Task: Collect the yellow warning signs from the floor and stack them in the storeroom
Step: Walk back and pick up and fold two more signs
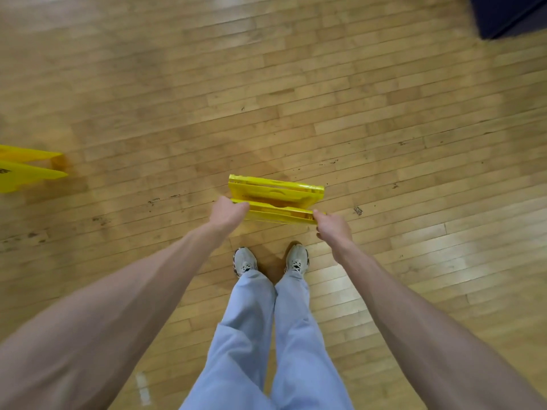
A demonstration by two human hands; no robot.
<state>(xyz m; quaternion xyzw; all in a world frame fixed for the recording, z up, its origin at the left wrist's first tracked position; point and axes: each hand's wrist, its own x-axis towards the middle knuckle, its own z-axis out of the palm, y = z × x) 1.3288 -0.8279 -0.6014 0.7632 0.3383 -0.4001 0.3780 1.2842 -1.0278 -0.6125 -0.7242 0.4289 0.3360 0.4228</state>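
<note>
Shoes [244, 261] come nearest, a pale pair set side by side on the wooden floor [384, 99] under light blue trousers [260, 335], toes aimed at the job. By my judgement this square stance puts the person directly behind the load so both arms can share it evenly. Both bare forearms reach out and down past the toes. The left hand [229, 213] has its fingers curled round the left end of the near panel of a yellow warning sign [275, 190], back of the hand up. The right hand [333, 229] grips the right end of the same panel (its fingertips are mostly hidden under the hand). Neither hand is slack or spread — each is closed on the plastic.

The warning sign sits just ahead of the shoes, seen from above, its two panels showing with a gap between them, so it looks not fully folded. Holding it by both ends of one panel seems a way to keep it level and steady while it is lifted or pressed flat. Whether its feet touch the boards I cannot tell.

Farther off, at the left edge of view, a second sign [26, 170] shows with its panels spread, well apart from the first — not yet collected. Farthest away, in the top right corner, is a dark block [509, 16], too cropped to name
</note>
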